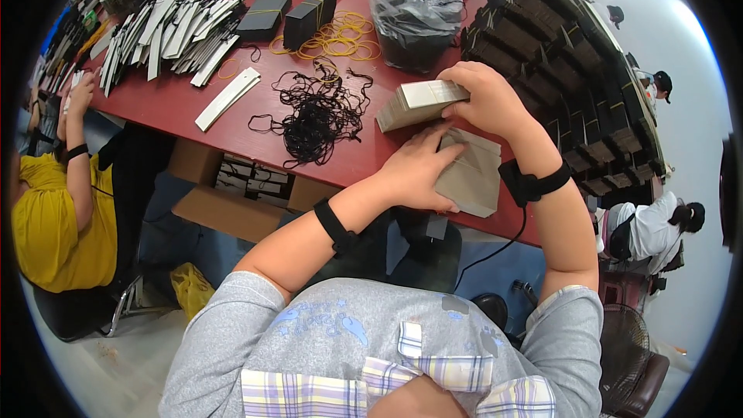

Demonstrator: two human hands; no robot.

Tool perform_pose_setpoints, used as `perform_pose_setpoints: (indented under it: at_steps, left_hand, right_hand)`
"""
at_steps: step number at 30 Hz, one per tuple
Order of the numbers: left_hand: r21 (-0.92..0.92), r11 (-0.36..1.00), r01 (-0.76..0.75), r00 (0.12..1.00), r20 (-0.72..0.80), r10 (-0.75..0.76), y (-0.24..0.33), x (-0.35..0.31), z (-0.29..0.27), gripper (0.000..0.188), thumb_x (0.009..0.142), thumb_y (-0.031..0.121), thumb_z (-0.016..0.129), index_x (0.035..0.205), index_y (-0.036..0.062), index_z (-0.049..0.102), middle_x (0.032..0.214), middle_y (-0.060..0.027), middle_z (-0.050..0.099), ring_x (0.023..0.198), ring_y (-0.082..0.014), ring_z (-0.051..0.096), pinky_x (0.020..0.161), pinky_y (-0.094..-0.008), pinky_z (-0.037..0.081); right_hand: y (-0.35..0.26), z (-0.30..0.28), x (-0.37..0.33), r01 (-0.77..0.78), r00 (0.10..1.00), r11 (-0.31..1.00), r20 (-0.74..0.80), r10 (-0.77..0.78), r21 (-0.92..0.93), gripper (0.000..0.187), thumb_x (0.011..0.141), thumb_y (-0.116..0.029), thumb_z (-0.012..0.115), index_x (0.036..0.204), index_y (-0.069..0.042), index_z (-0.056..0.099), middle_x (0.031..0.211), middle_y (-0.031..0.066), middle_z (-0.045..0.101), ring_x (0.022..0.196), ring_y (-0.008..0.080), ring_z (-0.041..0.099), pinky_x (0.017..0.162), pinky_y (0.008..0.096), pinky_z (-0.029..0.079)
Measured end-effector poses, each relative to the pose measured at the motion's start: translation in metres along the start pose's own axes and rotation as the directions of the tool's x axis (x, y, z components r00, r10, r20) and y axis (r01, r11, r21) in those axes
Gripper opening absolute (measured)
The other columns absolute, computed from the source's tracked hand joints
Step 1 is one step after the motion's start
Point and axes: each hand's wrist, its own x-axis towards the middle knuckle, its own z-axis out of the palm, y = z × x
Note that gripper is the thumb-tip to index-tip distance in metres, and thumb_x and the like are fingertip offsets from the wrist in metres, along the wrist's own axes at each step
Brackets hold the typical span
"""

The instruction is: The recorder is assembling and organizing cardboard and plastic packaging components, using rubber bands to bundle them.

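Note:
My right hand (484, 97) is closed round the right end of a thick stack of grey-white cards (422, 104), which stands tilted on the red table. My left hand (424, 170) lies with its fingers spread on a flat grey-beige card piece (481, 178) near the table's front edge. Its fingertips reach close to the foot of the stack. Whether the flat piece is one sheet or several, I cannot tell. A tangle of black cords (317, 120) lies left of my hands.
Beyond the cords are yellow rubber bands (340, 35), banded dark card blocks (309, 17) and a heap of white-and-black strips (174, 31). A plastic-lined bin (418, 15) stands behind my hands. Banded stacks (557, 70) rise at the right. Someone in yellow (62, 217) sits left.

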Motion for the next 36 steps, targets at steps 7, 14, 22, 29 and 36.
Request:
perform_pose_setpoints:
  at_steps: [7,14,22,29,36]
  left_hand:
    - [0.011,0.994,-0.106,0.994,-0.036,0.106,-0.001,0.005,0.002,0.099,0.058,0.045,0.087,0.14,0.0067,0.046,0.149,-0.0303,0.027,0.135,-0.0469,0.033,0.111,-0.0491,0.032]
    - [-0.263,0.964,-0.037,0.988,-0.155,-0.004,-0.006,0.003,-0.005,0.085,0.073,0.041,0.082,0.142,0.0089,0.043,0.151,-0.0243,0.026,0.138,-0.0408,0.031,0.112,-0.0484,0.03]
    - [-0.939,0.194,0.283,0.959,0.279,-0.051,0.041,0.015,-0.071,0.09,0.093,0.075,0.024,0.142,0.0015,0.041,0.129,-0.0142,0.059,0.118,-0.0255,0.057,0.101,-0.041,0.044]
    - [-0.826,0.236,0.512,0.816,0.554,0.166,0.069,0.0,-0.085,0.078,0.088,0.048,0.061,0.144,0.0006,0.036,0.133,-0.0161,0.053,0.12,-0.024,0.056,0.103,-0.0388,0.043]
    - [-0.945,0.084,0.317,0.946,0.308,-0.103,0.081,-0.006,-0.081,0.075,0.08,0.03,0.065,0.142,0.0,0.035,0.125,-0.0135,0.054,0.113,-0.0243,0.058,0.096,-0.037,0.047]
  right_hand:
    - [0.014,-0.027,-0.047,-0.153,0.943,0.988,-0.301,0.144,-0.008,0.038,0.069,-0.014,0.078,0.103,-0.003,0.065,0.097,0.0115,0.065,0.098,0.0324,0.06,0.085,0.0398,0.048]
    - [-0.012,-0.056,-0.116,-0.285,0.766,0.946,-0.557,0.322,0.155,0.039,0.07,-0.011,0.078,0.105,-0.001,0.064,0.095,0.0128,0.065,0.091,0.0292,0.062,0.081,0.0359,0.049]
    - [-0.062,-0.078,-0.139,0.008,0.913,0.929,-0.381,0.144,0.37,0.041,0.066,-0.011,0.079,0.104,0.0,0.067,0.091,0.0108,0.065,0.082,0.0277,0.06,0.077,0.0342,0.048]
    - [-0.096,-0.069,-0.115,0.261,0.926,0.944,-0.328,-0.186,0.202,0.048,0.059,-0.008,0.08,0.105,-0.005,0.07,0.095,0.0086,0.067,0.097,0.0302,0.057,0.091,0.0408,0.046]
    - [-0.121,-0.002,-0.111,0.006,0.681,0.824,-0.606,0.411,0.566,0.026,0.084,-0.016,0.072,0.103,-0.001,0.061,0.099,0.0131,0.062,0.089,0.0249,0.061,0.08,0.0341,0.049]
